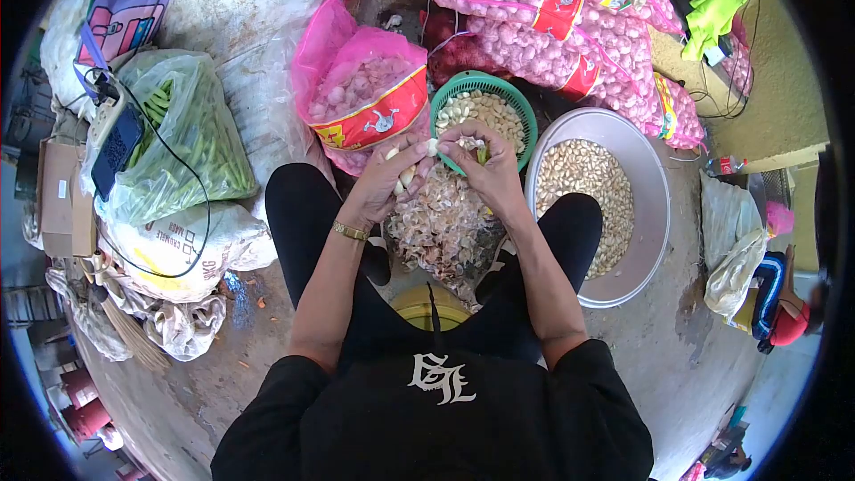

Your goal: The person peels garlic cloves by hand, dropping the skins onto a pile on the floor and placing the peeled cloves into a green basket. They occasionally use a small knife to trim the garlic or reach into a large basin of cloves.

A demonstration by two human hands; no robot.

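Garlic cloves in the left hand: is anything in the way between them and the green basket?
Only the right hand, which overlaps the near edge of the green basket in this view. Nothing else visibly stands between the basket and the garlic cloves in the left hand.

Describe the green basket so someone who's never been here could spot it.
Find the big pale basin right of the picture's middle. Up and left of it, beyond the right hand, sits a smaller round basket of pale cloves. Its green colour sets it apart from the basin and the pink bag opposite.
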